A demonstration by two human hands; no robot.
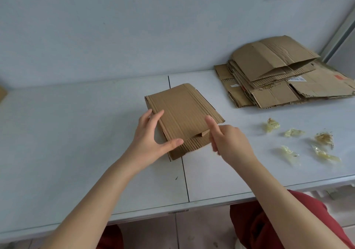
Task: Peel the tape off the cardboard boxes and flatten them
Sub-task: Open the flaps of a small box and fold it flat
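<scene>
Right hand [228, 143]: lower fingers motion-blurred, so its hold on the cardboard box [182, 110] is indeterminate. Left hand [151, 137] covers the box's near-left edge. Flattened stack [278, 79] is cut off by the right frame edge; label print illegible. Brown object [2, 93] at far left is mostly cropped.

A brown, nearly flat box [182, 112] lies at centre; cardboard stack [284, 76] at two o'clock, crumpled tape wads [271, 125] at three.

The white desk [76, 133] carries 1 cardboard box [182, 112] at centre. A stack of flattened boxes [278, 76] lies rear right. 5 crumpled tape wads [294, 132] lie nearer.
</scene>
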